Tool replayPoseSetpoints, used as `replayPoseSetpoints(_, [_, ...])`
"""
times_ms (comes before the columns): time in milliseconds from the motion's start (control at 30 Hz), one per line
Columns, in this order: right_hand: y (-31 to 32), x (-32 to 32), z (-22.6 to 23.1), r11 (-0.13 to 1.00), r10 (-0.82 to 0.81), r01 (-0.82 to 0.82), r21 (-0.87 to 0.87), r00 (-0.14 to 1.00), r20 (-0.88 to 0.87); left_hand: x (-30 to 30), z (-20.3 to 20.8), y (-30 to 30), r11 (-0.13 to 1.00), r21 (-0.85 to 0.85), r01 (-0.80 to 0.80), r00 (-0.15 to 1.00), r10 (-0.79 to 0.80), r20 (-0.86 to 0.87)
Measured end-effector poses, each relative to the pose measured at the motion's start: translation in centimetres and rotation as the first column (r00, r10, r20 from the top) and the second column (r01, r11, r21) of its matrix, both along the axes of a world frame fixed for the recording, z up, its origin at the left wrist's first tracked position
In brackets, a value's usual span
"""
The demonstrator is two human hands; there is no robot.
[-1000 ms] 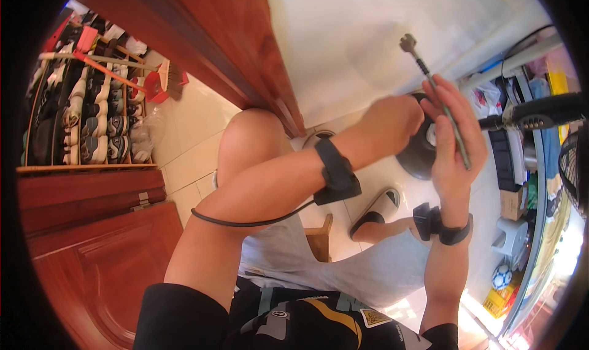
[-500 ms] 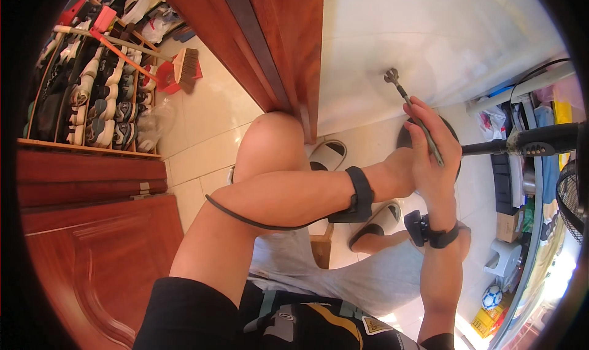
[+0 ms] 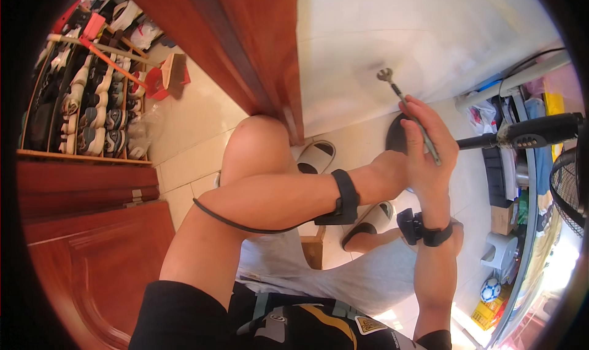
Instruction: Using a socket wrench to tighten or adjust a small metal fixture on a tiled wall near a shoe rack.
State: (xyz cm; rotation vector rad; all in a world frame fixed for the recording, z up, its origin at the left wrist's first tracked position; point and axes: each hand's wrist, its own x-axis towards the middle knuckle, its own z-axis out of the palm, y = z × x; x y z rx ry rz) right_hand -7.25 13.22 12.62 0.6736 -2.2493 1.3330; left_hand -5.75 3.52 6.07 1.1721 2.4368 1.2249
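Between the thumb and fingers of my right hand [image 3: 432,157] is a slim tool with a notched, wrench-like head [image 3: 384,75]. Its dark neck and grey handle slant across my palm, and the head points up and left in front of the pale wall [image 3: 368,19]. My left hand [image 3: 392,169] lies just left of my right hand and partly behind it, so its fingers are hidden. My left forearm crosses over my bent knee [image 3: 257,144]. Black strapped devices sit on both wrists.
A reddish wooden door edge [image 3: 245,49] stands beside my knee. On the left are a shoe rack [image 3: 92,160], a broom [image 3: 174,74] and a red dustpan [image 3: 156,86]. Slippers [image 3: 316,158] lie on the tiles. To the right are a black fan pole [image 3: 478,141] and a stool [image 3: 500,252].
The whole view has shifted slightly, so everything appears a little farther left. Both hands and the tool keep nearly the same pose.
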Motion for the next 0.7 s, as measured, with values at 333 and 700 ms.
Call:
replayPoseSetpoints(333, [-0.9,1.6,2.2,0.997,0.077,-0.076,0.022,0.995,-0.061,1.2,-1.2,0.1,0.896,0.437,-0.079,0.988,0.013,0.152])
replayPoseSetpoints(700, [-3.0,1.2,1.2,0.984,0.177,-0.177,0.024,0.984,-0.026,2.1,-1.7,-0.1,0.936,0.352,-0.011,0.814,0.213,-0.541])
